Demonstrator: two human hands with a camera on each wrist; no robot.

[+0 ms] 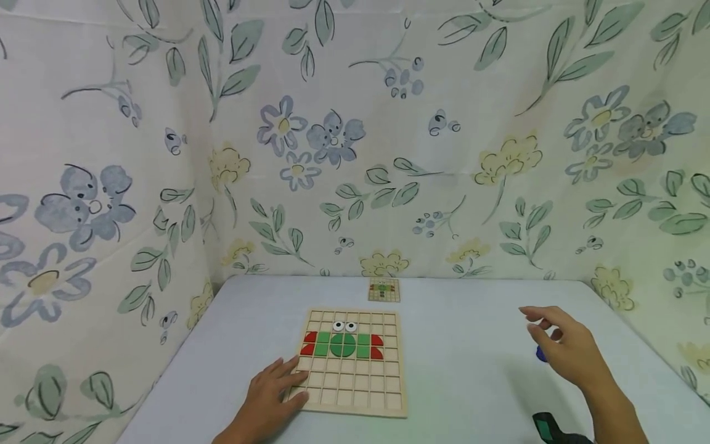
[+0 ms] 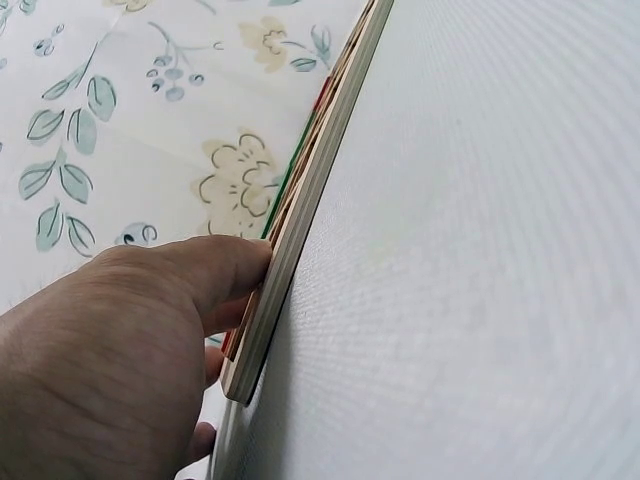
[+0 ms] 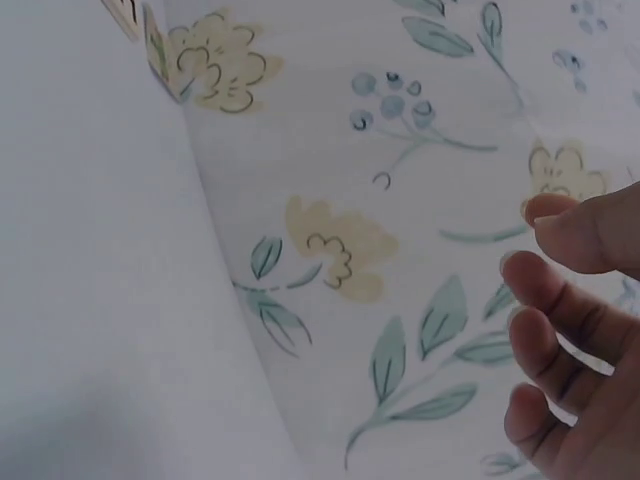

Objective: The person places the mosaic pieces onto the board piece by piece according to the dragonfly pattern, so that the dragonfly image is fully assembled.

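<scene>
A wooden grid board (image 1: pixel 349 398) lies on the white table. In its upper half sit two round eye pieces (image 1: pixel 345 326), a green circle (image 1: pixel 342 345) of quarter pieces, green squares (image 1: pixel 363 345) and red quarter-round pieces (image 1: pixel 376 346). My left hand (image 1: pixel 266 398) rests at the board's lower left edge, fingers spread; in the left wrist view the thumb (image 2: pixel 235 268) touches the board's side. My right hand (image 1: pixel 571 351) hangs above the table at the right, fingers loosely bent, with nothing seen between them in the right wrist view. Partly behind it shows a dark blue thing (image 1: pixel 540 353), kind unclear.
A small patterned card (image 1: pixel 384 290) stands or lies at the table's back edge, behind the board. Flowered cloth (image 1: pixel 355 203) hangs behind and at both sides. By the right forearm is a black and green device (image 1: pixel 549 428).
</scene>
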